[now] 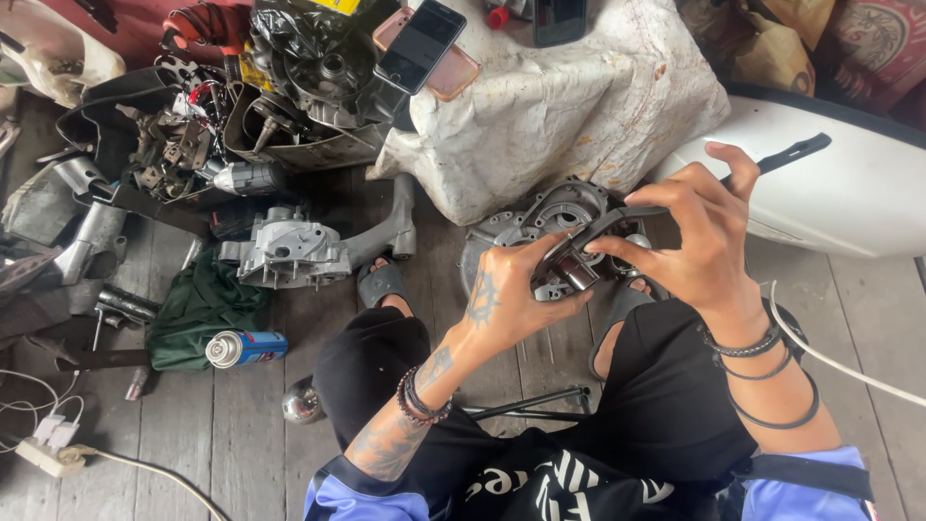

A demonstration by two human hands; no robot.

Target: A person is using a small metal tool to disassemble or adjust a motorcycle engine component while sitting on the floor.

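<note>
Seated on a wooden plank floor [241, 434] with my knees drawn up, I look down at my two hands working close together in front of me. My left hand [506, 294], tattooed on its back, is curled around a small metal cylinder [579, 273], thumb and fingers closed on it from below. My right hand [699, 241] pinches a long dark flat tool [675, 188], fingers closed on it; the tool's curved near end meets the cylinder, and its straight far end sticks out past my thumb toward the upper right. Both wrists wear dark bracelets.

Directly beneath my hands, on the floor between my sandalled feet, lies a round grey engine cover [526, 222] with an open circular recess. Just beyond it sits a lumpy white cloth-covered bundle [569, 106] with two phones [424, 43] resting on its near left corner. A white curved body panel [849, 193] lies to the right.

To my left, well apart from my hands, is a grey engine casing [289, 253], a green cloth [203, 304], a blue spray can [246, 347] lying on its side, and a heap of dark metal parts [183, 145]. A white power strip [43, 453] lies at the lower left.
</note>
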